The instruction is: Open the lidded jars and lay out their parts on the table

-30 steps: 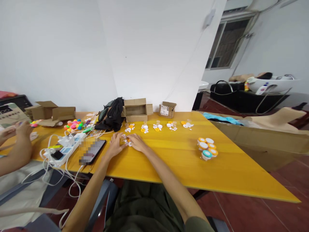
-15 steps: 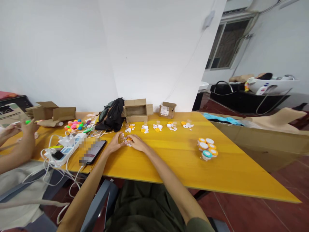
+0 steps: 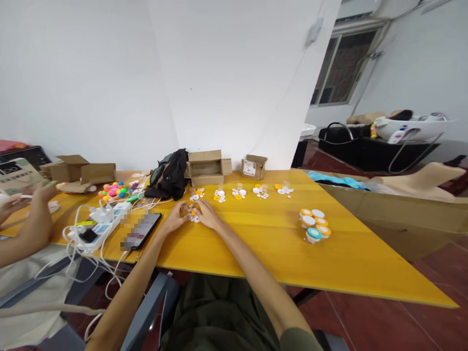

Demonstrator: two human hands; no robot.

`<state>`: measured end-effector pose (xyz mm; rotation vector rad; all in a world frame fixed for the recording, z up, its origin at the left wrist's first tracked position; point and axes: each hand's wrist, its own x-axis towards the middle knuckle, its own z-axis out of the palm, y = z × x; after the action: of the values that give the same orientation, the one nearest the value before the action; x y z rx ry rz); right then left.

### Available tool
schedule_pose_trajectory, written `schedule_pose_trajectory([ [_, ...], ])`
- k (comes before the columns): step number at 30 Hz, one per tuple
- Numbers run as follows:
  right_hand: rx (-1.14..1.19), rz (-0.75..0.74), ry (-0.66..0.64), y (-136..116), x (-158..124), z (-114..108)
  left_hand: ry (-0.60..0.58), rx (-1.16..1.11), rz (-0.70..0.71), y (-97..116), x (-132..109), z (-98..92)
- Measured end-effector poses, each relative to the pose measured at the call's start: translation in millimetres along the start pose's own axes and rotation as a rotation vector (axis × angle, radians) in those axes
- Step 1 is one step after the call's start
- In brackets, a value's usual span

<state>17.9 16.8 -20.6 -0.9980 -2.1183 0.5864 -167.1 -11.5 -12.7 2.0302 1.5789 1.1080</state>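
Observation:
On the left of the table, my left hand (image 3: 175, 218) curls its fingers and thumb around what looks like a small clear plastic cup, hard to make out at this size. Facing it, my right hand (image 3: 207, 215) has its fingers apart at the edge of a small group of loose white and orange plastic parts (image 3: 195, 218), and nothing shows in its grip. Just behind both hands lies another group of white and orange parts (image 3: 198, 195). Some parts are partly hidden by my fingers.
Along the back are more part groups (image 3: 239, 194), a black backpack (image 3: 170, 173) and cardboard boxes (image 3: 206, 168). Capped round containers (image 3: 313, 233) stand right. At left are a phone (image 3: 144, 231), a power strip (image 3: 104, 226), cables, coloured balls (image 3: 113, 189) and another person's arm (image 3: 36, 219).
My right hand has drawn slightly apart from my left, its fingers more spread, showing more loose parts between them. The neighbouring person's hands have shifted, and the green item there no longer shows.

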Motion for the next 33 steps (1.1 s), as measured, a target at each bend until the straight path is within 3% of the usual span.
schedule_pose_trajectory([
  [8, 0.114, 0.034, -0.134, -6, 8, 9, -0.019, -0.039, 0.03, -1, -3, 3.6],
  [12, 0.189, -0.005, -0.098, -4, 6, 11, -0.041, -0.034, 0.034, -2, -5, 2.2],
  [18, 0.123, -0.027, -0.088, -4, -3, 8, -0.07, -0.049, 0.044, -5, -9, 0.5],
  [28, 0.115, -0.003, -0.035, -12, -1, 10, 0.024, 0.069, 0.097, 0, -10, 4.3],
  [33, 0.081, 0.007, 0.056, -9, -14, -7, 0.068, 0.19, 0.138, 12, -15, 12.9],
])
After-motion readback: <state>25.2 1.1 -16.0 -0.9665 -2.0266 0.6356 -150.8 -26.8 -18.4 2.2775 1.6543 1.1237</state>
